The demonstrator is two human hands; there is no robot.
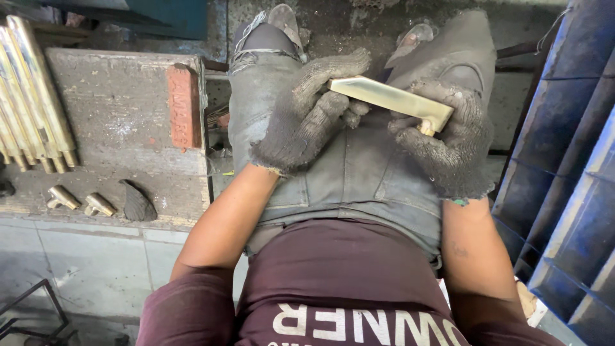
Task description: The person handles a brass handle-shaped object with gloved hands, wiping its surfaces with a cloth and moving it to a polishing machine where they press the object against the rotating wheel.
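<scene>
Head view, looking down onto the lap of a seated person in grey jeans and a maroon shirt.

Both hands wear coarse grey knitted work gloves. The left hand (pixel 307 112), centre of the frame, is curled around one end of a flat, pale brass-coloured metal bar (pixel 387 99); thumb and fingers wrap the bar's upper-left end. The right hand (pixel 451 138), right of centre, grips the other end, where the bar has a squared step and a short stub below it; fingers closed around that end. The bar runs slanted from upper left to lower right, held just above the thighs, centre-upper part of the frame, spanning between the two hands.

Upper left of the frame: a bundle of long brass-coloured metal rods (pixel 29 96) lying side by side on a worn grey concrete slab (pixel 122 115). A reddish-brown rectangular brick (pixel 184 107) lies on the same slab near its right edge. Lower on the slab, left side: two small brass-coloured metal fittings (pixel 80 202) close together, and just beside them a dark, rounded, worn piece (pixel 138 204); material cannot be told.

Right edge of the frame: a dark blue ribbed plastic crate wall (pixel 570 186). Lower left: pale tiled floor (pixel 96 269) with a thin black metal frame (pixel 32 311) in the corner.
</scene>
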